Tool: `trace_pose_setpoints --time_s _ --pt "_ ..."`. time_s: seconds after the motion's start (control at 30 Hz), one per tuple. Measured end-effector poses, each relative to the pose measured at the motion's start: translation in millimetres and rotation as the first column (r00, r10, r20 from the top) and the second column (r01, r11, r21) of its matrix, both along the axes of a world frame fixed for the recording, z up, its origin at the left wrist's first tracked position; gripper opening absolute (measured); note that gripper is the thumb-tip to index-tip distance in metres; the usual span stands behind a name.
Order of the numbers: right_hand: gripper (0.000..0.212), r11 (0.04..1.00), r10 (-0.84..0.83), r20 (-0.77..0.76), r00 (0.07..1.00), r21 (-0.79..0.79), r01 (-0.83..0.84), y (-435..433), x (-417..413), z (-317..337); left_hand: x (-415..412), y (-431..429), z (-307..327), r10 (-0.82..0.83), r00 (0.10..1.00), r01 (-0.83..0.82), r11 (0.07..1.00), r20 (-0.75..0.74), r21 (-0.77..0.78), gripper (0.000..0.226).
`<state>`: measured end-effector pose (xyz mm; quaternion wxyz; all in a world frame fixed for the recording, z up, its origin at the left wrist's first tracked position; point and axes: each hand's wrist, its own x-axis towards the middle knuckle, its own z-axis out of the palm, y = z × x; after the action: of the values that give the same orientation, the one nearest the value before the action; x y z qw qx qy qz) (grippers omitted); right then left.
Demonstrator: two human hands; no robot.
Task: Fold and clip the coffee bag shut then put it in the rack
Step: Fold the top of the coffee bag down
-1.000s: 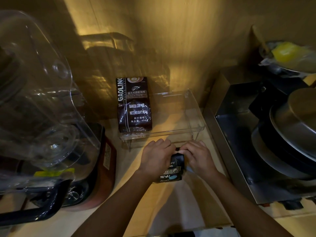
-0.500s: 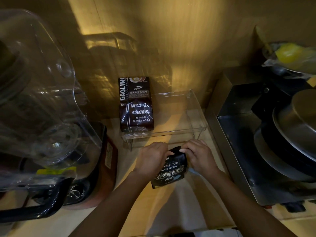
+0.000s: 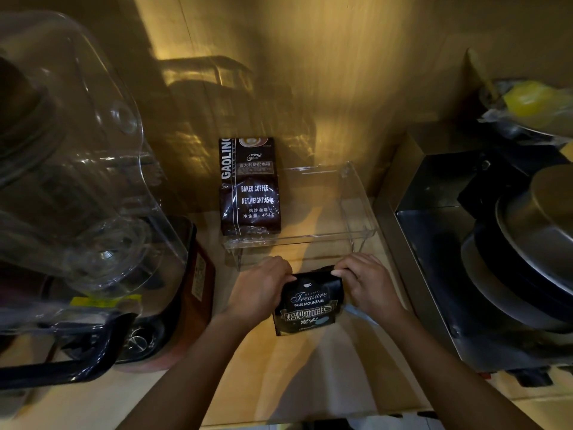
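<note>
A: Since a moment ago the Blue Mountain coffee bag [image 3: 310,302] has squared up, label facing up, on the counter [image 3: 310,373] just before the clear rack [image 3: 356,212].

B: Looks light, crinkly foil (probably slippery). Left hand [image 3: 260,290] and right hand [image 3: 369,283] each have a closed grip pinching a top corner.

Showing two bare forearms, reaching up from the bottom edge with no sleeves, no watch, no bands at either wrist. Showing the left hand [image 3: 259,290] and the right hand [image 3: 367,282] ungloved, wearing no rings on the visible fingers. Lying partly in dim warm light, leaving finer detail too dark to tell.
</note>
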<state>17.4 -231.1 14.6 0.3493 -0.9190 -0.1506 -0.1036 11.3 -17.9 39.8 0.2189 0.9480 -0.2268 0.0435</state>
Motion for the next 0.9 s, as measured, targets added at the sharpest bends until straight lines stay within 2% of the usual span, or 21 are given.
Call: trace_pose_setpoints --time_s 0.37,0.5,0.6,0.73,0.9 --pt "0.011 1.000 -0.030 0.001 1.000 -0.005 0.030 -0.2 -2.6 -1.1 -6.6 1.1 -7.3 0.224 0.971 -0.234 0.960 -0.082 -0.155 0.012" --pt "0.009 1.000 -0.011 0.002 1.000 -0.002 0.011 1.3 -2.8 1.9 -7.7 2.9 -7.9 0.207 0.965 -0.246 0.929 -0.161 -0.276 0.010" --pt "0.009 0.998 0.006 0.027 1.000 -0.060 -0.004 2.1 -2.0 4.2 -8.1 6.4 -9.0 0.161 0.966 -0.231 0.890 -0.203 -0.393 0.006" --pt "0.011 0.994 -0.010 0.037 0.999 -0.105 0.013 6.5 1.3 7.6 -9.3 12.9 -14.7 0.205 0.906 -0.380 0.779 -0.371 -0.498 0.019" --pt "0.011 0.988 0.045 0.066 0.997 -0.154 -0.035 16.8 2.0 12.8 -9.4 14.3 -19.0 0.226 0.912 -0.382 0.772 -0.343 -0.508 0.027"
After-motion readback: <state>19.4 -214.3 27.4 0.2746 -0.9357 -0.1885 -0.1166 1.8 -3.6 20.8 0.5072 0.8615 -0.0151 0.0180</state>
